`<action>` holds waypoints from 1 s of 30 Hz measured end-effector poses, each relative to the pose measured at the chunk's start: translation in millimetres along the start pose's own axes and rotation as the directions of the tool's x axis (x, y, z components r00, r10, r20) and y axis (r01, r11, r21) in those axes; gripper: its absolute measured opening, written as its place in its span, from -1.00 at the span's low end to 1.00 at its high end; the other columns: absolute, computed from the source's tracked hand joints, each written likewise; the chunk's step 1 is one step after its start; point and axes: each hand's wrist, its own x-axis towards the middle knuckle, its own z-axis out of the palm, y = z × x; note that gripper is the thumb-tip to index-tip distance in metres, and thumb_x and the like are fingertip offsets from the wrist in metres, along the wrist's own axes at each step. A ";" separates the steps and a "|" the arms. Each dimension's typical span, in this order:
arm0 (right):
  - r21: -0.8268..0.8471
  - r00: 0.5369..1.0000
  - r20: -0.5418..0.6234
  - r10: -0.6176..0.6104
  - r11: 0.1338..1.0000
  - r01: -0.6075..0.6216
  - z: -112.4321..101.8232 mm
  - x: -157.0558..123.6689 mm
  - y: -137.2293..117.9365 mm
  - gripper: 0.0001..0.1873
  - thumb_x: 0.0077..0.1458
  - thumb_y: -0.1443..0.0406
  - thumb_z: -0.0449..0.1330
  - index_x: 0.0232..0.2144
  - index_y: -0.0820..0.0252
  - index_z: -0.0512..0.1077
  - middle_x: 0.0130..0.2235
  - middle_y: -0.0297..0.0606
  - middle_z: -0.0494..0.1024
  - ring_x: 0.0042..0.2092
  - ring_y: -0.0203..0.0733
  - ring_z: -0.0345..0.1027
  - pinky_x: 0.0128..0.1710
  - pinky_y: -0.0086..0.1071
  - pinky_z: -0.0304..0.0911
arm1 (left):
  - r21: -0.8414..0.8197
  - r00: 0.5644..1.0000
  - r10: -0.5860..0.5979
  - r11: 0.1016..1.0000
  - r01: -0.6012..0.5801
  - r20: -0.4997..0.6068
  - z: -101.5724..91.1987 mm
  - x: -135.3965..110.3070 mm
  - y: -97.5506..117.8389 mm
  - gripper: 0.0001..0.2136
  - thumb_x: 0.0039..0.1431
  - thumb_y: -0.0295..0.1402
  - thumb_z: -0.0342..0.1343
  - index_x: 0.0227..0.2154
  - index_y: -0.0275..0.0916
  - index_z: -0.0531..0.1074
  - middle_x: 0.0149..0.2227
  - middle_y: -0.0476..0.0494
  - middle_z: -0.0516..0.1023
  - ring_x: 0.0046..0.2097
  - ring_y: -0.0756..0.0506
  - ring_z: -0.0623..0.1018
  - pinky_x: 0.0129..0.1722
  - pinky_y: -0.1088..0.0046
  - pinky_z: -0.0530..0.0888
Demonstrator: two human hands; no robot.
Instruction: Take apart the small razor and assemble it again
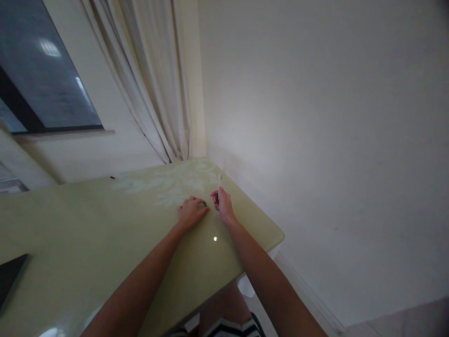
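the left hand (192, 211) rests low over the worktop (122, 234), palm down, with its thumb and forefinger closed about a small dark piece (205, 204); that piece sits at the hand's 3 o'clock side, too small to make out in detail. just beside it, at 3 o'clock from the left hand, the right hand (223, 203) is curled around a slim pale stick (220, 179), whose visible end points up towards 12 o'clock. the two hands are near each other but apart, both close to the corner end of the worktop.

a bright glint shows on the glossy surface at about 6 o'clock from the right hand. well away at 10 o'clock from the left hand, a tiny black item (112, 177) lies near the far edge. a flat dark object (12, 278) lies between 8 and 9 o'clock, cut off by the picture's border. the pale curtain (150, 79) hangs at 11 o'clock, and the plain wall (315, 140) rises from 1 to 3 o'clock.
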 end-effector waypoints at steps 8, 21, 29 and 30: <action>-0.295 0.979 0.151 -0.140 0.938 0.179 -1.5 -9.6 -2.5 -0.54 0.13 -0.12 0.17 -0.41 0.15 0.41 -0.53 -0.45 0.25 -0.51 -0.32 0.07 -0.52 -0.43 -0.04 | -0.131 0.946 0.262 0.948 -0.290 -0.193 -42.3 -52.2 -43.7 -0.69 0.15 -0.05 0.26 -0.18 -0.16 0.57 -0.19 -0.16 0.58 -0.29 -0.13 0.53 -0.20 0.30 0.48; -0.363 0.884 0.466 0.023 0.917 0.168 106.2 -46.4 18.5 -0.70 0.15 0.14 0.22 -0.52 0.21 0.48 -0.57 -0.45 0.28 -0.48 -0.33 0.11 -0.47 -0.44 -0.03 | -0.086 0.817 0.183 0.958 -0.272 -0.548 -87.6 -93.2 -83.9 -0.69 0.18 -0.16 0.29 -0.05 -0.13 0.60 -0.17 -0.17 0.60 -0.31 -0.12 0.48 -0.16 0.33 0.46; -0.208 0.957 0.271 0.103 0.977 -0.046 98.3 -62.4 28.5 -0.75 -0.03 0.13 0.26 -0.52 0.20 0.45 -0.59 -0.47 0.24 -0.51 -0.35 0.05 -0.51 -0.46 -0.03 | -0.207 0.884 0.179 0.934 -0.290 -0.433 -85.0 -92.6 -79.5 -0.71 0.13 -0.12 0.33 -0.17 -0.16 0.55 -0.23 -0.12 0.56 -0.32 -0.10 0.46 -0.19 0.33 0.45; -0.203 0.964 0.238 0.115 0.977 -0.066 95.5 -62.2 26.8 -0.76 -0.05 0.14 0.27 -0.52 0.20 0.44 -0.60 -0.49 0.22 -0.52 -0.36 0.03 -0.52 -0.46 -0.04 | -0.243 0.892 0.188 0.921 -0.306 -0.412 -84.2 -92.1 -78.1 -0.71 0.13 -0.11 0.33 -0.19 -0.16 0.54 -0.24 -0.11 0.55 -0.32 -0.09 0.46 -0.22 0.35 0.45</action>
